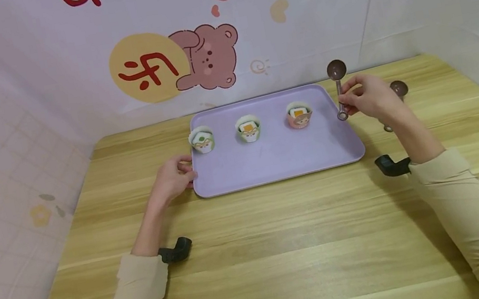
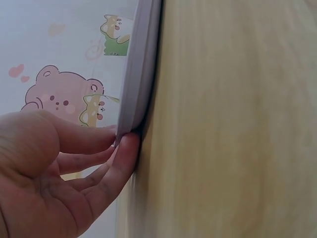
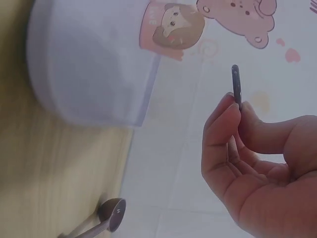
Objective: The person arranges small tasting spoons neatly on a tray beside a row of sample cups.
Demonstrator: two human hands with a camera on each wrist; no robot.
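My left hand [image 1: 173, 177] grips the left rim of a lilac tray [image 1: 265, 161]; in the left wrist view the thumb lies on top and a finger is under the edge. My right hand [image 1: 369, 94] pinches the handle of a brown measuring spoon [image 1: 336, 70] between thumb and fingers, bowl up, beside the tray's right edge. On the tray stand a left paper cup [image 1: 204, 146], a middle paper cup [image 1: 250, 136] and a pink paper cup [image 1: 300, 120]. Each holds a small white piece, with a green dot in the left one and orange squares in the others.
A second brown measuring spoon [image 1: 399, 87] lies on the table behind my right hand, partly hidden by it. The wooden table [image 1: 286, 248] meets a printed wall sheet [image 1: 313, 24] at its back edge. Dark wrist mounts [image 1: 175, 250] stick out from both sleeves.
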